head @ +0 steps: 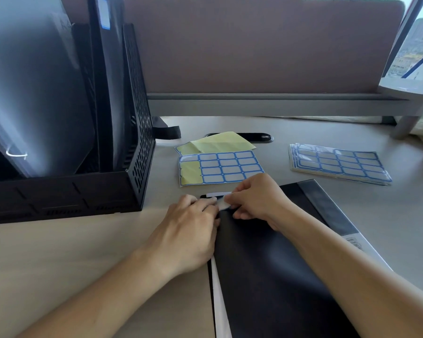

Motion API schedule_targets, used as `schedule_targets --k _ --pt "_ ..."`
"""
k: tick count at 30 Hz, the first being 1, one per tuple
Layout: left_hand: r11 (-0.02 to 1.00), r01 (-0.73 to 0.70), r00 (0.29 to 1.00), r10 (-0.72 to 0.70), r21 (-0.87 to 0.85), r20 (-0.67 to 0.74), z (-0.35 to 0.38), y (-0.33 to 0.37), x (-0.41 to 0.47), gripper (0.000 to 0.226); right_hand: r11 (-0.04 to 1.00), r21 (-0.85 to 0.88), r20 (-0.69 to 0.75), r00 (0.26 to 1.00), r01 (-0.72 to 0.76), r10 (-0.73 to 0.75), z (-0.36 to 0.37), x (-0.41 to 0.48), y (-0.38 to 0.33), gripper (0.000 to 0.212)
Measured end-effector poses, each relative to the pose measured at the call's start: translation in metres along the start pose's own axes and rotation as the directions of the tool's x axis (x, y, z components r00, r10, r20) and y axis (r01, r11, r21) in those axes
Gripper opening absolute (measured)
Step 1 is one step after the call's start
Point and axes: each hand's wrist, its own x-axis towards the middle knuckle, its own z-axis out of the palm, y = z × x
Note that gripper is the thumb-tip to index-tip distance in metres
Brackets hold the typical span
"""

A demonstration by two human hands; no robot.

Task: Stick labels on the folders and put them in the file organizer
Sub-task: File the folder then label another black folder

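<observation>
A black perforated file organizer (138, 123) holds upright dark folders (106, 93). The right hand (256, 198) pinches a white label (223, 205); the left hand (193, 230) presses a flat black folder (266, 264).

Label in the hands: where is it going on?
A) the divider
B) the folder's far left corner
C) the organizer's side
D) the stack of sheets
B: right hand pinches the label, left hand presses it, at the far left corner of the folder.
</observation>
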Motion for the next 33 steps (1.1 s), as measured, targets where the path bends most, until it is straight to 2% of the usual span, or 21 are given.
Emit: schedule_targets --k 4,9,15,18,22,26,33 --pt "0.999 0.046 0.998 -0.045 -0.026 0.037 -0.005 0.003 -0.001 0.063 0.999 -0.017 0.002 1.0 -0.028 0.028 0.001 0.0 -0.003 0.014" --pt "1.0 0.023 0.995 -0.021 -0.015 0.098 -0.009 0.004 -0.002 0.075 0.995 -0.086 0.016 0.999 -0.041 0.043 -0.001 -0.001 -0.006 0.009" --pt "0.999 0.001 0.991 0.006 -0.055 0.132 -0.008 0.002 -0.001 0.082 0.996 -0.053 0.017 0.997 -0.076 0.077 -0.003 -0.002 -0.01 0.01" --pt "0.999 0.002 0.991 0.004 -0.042 0.137 -0.009 0.002 0.002 0.086 0.997 0.004 -0.07 0.994 -0.082 0.083 -0.007 -0.003 -0.009 0.013" --pt "0.999 0.001 0.992 0.003 -0.039 0.127 -0.009 0.005 0.0 0.082 1.0 -0.015 -0.19 0.981 -0.028 0.024 -0.015 -0.002 -0.003 0.016" --pt "1.0 -0.014 0.988 0.013 0.0 0.157 -0.009 0.006 -0.001 0.083 1.0 -0.012 -0.193 0.981 -0.013 0.01 -0.016 -0.004 0.0 0.017" --pt "0.995 -0.043 0.981 0.059 -0.091 0.185 -0.005 0.002 0.002 0.088 0.999 -0.047 -0.181 0.984 0.002 -0.011 -0.015 -0.003 0.001 0.018"
